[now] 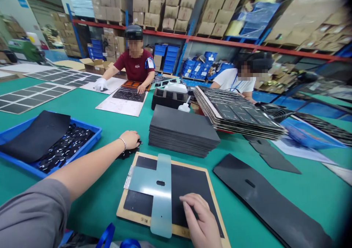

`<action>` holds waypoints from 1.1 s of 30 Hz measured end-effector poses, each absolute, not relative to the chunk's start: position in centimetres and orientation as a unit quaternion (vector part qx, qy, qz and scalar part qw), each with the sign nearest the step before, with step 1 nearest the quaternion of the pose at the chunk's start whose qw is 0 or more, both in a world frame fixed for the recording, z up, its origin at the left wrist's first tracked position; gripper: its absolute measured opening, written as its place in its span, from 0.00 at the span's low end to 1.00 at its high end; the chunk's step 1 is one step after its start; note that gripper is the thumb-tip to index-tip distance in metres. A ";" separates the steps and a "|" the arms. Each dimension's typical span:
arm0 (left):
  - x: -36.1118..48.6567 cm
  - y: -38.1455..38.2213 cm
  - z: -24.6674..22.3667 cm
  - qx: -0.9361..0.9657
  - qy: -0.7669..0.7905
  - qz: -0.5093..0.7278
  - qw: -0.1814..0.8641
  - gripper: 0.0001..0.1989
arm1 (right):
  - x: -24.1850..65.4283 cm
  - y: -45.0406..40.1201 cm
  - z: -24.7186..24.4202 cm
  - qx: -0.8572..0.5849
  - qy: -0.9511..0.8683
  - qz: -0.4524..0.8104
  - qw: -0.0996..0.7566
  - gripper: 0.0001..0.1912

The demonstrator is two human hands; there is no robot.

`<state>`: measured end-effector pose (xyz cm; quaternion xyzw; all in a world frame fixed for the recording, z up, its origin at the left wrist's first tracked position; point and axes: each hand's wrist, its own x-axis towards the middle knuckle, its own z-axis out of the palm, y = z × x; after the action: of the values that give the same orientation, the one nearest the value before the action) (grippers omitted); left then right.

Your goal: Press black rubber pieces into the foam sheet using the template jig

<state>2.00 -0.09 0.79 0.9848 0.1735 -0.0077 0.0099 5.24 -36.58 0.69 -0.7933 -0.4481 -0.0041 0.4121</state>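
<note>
My left hand reaches forward with fingers closed over a small pile of black pieces; what it grips is too small to make out. Near me lies a wood-edged board bearing a black sheet. Across the sheet rests a translucent blue cross-shaped template with a small oval slot, hinged at its left end. Over the board's lower right part is my right hand, its thumb and index finger bent toward each other with a gap between them, holding nothing visible.
A blue tray of small black pieces stands left. Behind the board is a stack of black sheets; more sheets lie right. Tilted panels are piled behind. Two people sit across the green table.
</note>
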 end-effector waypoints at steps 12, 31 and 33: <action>2.6 -0.1 -0.2 0.979 0.198 0.006 0.042 0.13 | 5.1 -36.3 1.0 -0.779 -0.470 -0.007 0.415 0.08; -5.8 -14.2 4.2 0.538 0.203 0.166 0.801 0.12 | 4.5 -32.2 3.5 -0.745 -0.442 0.101 0.489 0.10; -6.4 -16.5 3.4 0.493 0.195 0.128 0.838 0.12 | 4.0 -30.7 3.6 -0.724 -0.435 0.143 0.517 0.11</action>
<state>-6.38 -16.53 3.37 0.4934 0.1949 0.1282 0.8380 3.97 -30.70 3.59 -0.7237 -0.4346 0.1430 0.5167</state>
